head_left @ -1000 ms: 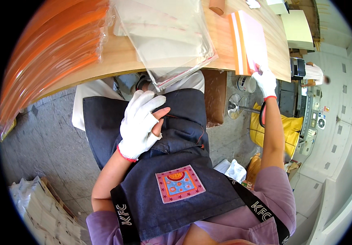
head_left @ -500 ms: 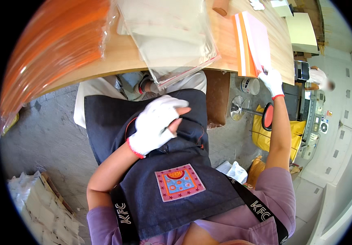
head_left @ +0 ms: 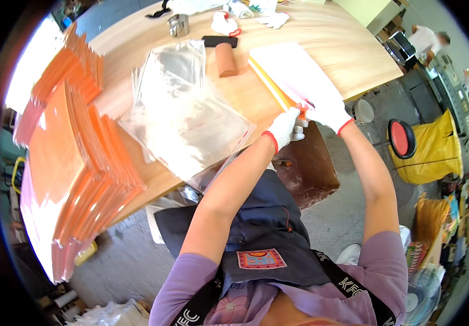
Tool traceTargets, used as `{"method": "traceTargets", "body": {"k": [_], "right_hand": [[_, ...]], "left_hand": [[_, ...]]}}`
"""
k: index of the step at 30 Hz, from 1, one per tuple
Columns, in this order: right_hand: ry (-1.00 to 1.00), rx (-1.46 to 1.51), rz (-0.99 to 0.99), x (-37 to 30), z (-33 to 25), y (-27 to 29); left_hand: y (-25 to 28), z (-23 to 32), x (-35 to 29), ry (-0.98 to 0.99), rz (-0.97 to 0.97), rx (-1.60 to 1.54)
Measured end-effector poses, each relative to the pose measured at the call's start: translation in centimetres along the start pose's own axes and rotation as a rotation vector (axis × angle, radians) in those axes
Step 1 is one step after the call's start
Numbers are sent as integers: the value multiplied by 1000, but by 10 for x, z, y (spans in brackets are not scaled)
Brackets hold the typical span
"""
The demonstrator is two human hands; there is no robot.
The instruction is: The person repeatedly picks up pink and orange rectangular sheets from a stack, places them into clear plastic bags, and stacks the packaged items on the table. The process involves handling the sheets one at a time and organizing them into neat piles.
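Note:
A stack of paper sheets [head_left: 297, 68], white-pink on top with orange showing along its left side, lies at the table's near right edge. My left hand [head_left: 288, 129], in a white knit glove with a red cuff, is closed at the stack's near corner, thumb and fingers pinching the orange sheets. Right beside it my right hand [head_left: 329, 113], gloved alike, grips the near end of the pink sheets; its fingertips are partly hidden. To the left, clear plastic bags [head_left: 185, 114] lie in a loose pile, overhanging the table edge.
Tall piles of orange bagged packs [head_left: 77, 157] stand on the left. Behind the bags are a brown block [head_left: 225, 60], a black phone [head_left: 219, 41] and a metal cup [head_left: 178, 25]. Below the table sits a brown box [head_left: 308, 168]; a red-seated stool [head_left: 401, 138] stands right.
My left hand has moved from above my lap to the paper stack, beside my right hand. The view has swung, showing more of the tabletop and the orange piles.

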State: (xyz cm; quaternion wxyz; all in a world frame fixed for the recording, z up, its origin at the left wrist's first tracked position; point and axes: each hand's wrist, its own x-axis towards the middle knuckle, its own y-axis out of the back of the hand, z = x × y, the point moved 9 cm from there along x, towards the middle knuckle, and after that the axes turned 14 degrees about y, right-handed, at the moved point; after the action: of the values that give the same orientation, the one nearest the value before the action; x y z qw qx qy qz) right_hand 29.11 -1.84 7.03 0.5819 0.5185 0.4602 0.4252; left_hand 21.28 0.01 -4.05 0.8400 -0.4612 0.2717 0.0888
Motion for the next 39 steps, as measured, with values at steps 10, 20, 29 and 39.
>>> {"method": "traceTargets", "body": {"k": [10,20,29,39], "right_hand": [[-557,2262,406,-66,50,-115],[-537,2181,776,-16,94,-111],[-220,2113,981,-6,93,-101],[-280,2074,661,-124,-27,-58]], "left_hand": [[-11,34,6,-113,274,121],[39,18,-144,-719,923,1350],[165,70,-222,-681,1501,1963],[175,55,-246,-399,1500,1780]]}}
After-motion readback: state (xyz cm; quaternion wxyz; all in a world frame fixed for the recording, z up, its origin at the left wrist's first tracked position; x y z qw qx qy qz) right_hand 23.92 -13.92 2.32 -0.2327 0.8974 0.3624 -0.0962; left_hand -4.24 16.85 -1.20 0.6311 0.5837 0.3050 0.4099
